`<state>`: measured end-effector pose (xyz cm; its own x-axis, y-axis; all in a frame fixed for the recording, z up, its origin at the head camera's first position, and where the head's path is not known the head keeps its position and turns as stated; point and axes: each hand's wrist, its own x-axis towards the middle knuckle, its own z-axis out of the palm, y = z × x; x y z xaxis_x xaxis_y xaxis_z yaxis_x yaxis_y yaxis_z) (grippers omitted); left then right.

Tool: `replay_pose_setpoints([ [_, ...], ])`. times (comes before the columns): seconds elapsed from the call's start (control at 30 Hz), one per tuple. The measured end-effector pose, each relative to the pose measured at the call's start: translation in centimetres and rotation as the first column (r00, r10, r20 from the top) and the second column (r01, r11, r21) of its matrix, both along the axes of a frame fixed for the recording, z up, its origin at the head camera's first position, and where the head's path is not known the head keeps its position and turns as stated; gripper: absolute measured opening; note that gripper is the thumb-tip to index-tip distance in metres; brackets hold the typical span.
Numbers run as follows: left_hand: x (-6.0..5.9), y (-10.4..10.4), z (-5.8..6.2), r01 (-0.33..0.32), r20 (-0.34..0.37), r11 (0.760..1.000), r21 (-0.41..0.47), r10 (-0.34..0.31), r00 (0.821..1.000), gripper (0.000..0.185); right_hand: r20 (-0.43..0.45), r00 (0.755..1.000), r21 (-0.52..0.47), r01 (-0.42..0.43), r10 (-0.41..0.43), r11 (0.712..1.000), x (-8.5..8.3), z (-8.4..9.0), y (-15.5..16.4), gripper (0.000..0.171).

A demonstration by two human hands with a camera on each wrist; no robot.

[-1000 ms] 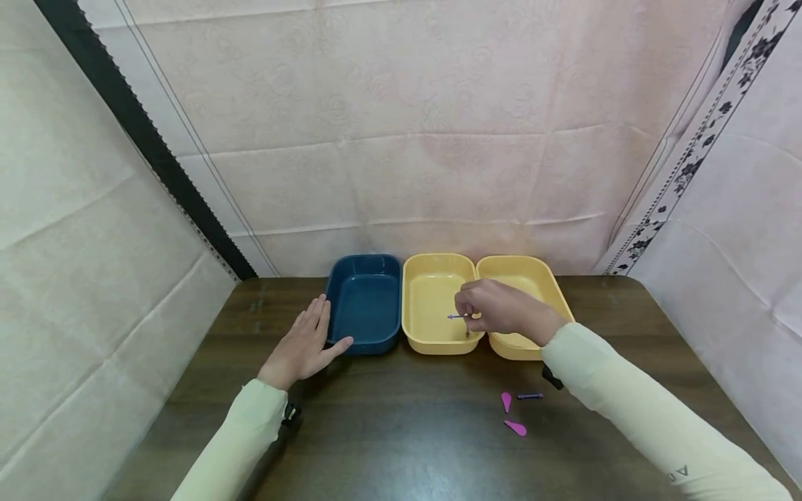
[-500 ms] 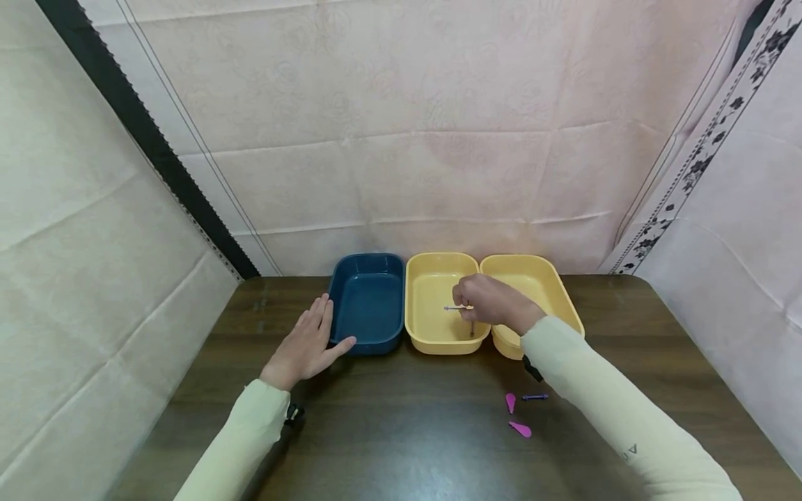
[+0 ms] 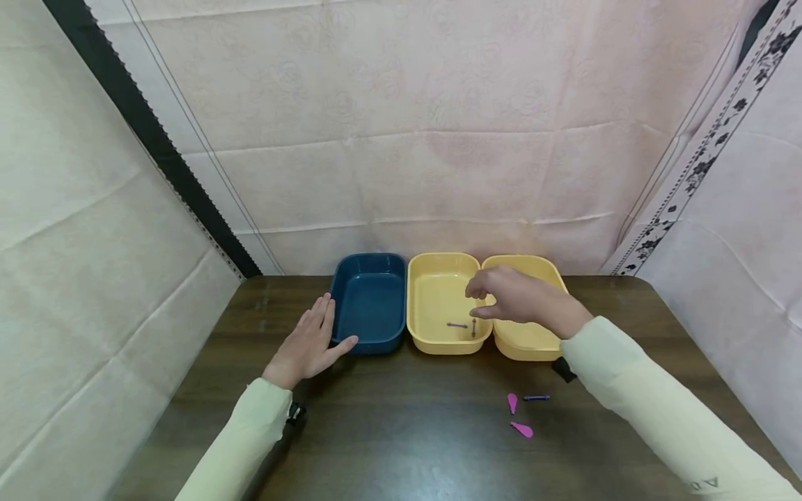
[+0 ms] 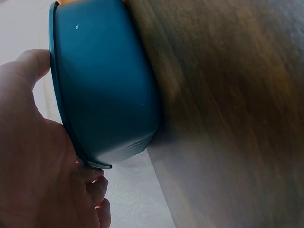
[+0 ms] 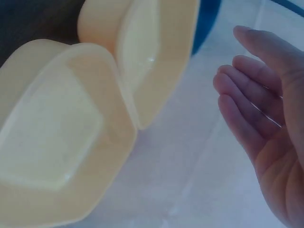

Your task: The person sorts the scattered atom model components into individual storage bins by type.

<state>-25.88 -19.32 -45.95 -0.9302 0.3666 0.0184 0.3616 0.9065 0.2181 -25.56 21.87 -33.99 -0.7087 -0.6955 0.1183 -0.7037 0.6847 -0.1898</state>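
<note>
My left hand rests with straight fingers on the left rim of the blue tray; the left wrist view shows its thumb and fingers along that rim. Above the two yellow trays hovers my right hand, fingers relaxed and parted, nothing between them. In the middle yellow tray lie two small purple bar-shaped pieces with knobbed ends, one crosswise and one lengthwise. The right yellow tray is partly hidden by my right hand and forearm.
On the brown table, in front of the right tray, lie a purple bar and two pink teardrop-shaped pieces, one upright in view and one slanted. A pale cloth wall stands behind the trays.
My right hand has let go of a purple bar, which now lies in the middle tray, and has drawn back to the right with its fingers loosened. My left hand stays put.
</note>
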Motion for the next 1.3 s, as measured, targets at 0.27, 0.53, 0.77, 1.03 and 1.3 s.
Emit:
replay_pose_setpoints([
  [0.27, 0.1, -0.1, 0.0, 0.002, -0.006, 1.0, -0.001, -0.002, 1.0, 0.105, -0.07, 0.996, -0.004, -0.058, 0.057, 0.998, 3.8, 0.3, 3.2, 0.016],
  [0.53, 0.0, -0.2, 0.0, -0.003, -0.011, 1.0, -0.004, 0.003, 1.0, 0.105, -0.03, 0.996, 0.006, -0.081, 0.081, 0.997, 6.6, -1.8, 6.3, 0.015],
  [0.77, 0.0, -0.2, 0.0, -0.003, -0.016, 1.0, -0.002, 0.003, 1.0, 0.105, 0.056, 0.997, -0.009, -0.056, 0.056, 0.998, 7.9, -5.1, 8.1, 0.016],
  [1.03, 0.0, -0.1, 0.0, -0.001, -0.022, 1.0, 0.003, 0.001, 1.0, 0.104, 0.18, 0.984, -0.004, 0.013, -0.012, 1.0, 8.6, -8.5, 9.1, 0.017],
  [1.3, 0.1, -0.1, 0.1, 0.015, -0.019, 1.0, 0.01, -0.015, 1.0, 0.104, 0.196, 0.98, -0.027, -0.011, 0.016, 1.0, 8.5, -10.8, 9.4, 0.02],
])
